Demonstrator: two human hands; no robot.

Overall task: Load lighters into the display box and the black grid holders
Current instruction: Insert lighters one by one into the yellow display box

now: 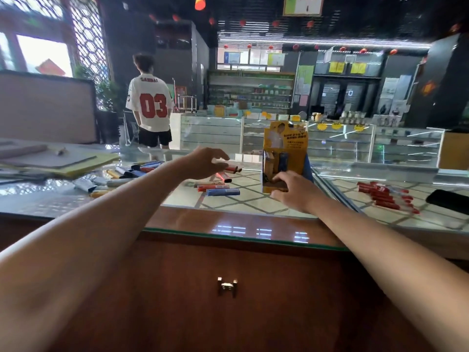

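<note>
A yellow display box [284, 146] stands upright on the glass counter [253, 207], with a few lighters upright inside it. My right hand [291, 190] grips the box at its lower front. My left hand [206, 163] hovers above the counter left of the box and holds a red lighter [232, 169] with a black tip; a second red one shows just under it. Loose lighters [218, 189] in red and blue lie beneath that hand. More loose lighters [134, 171] are scattered further left. No black grid holder is clearly visible.
Several red lighters [385, 196] lie in a pile at the right beside a black phone-like object [449, 200]. Papers and folders [50, 161] are stacked at the left. A person in a white "03" jersey [151, 102] stands beyond the counter. A wooden drawer front [227, 288] is below.
</note>
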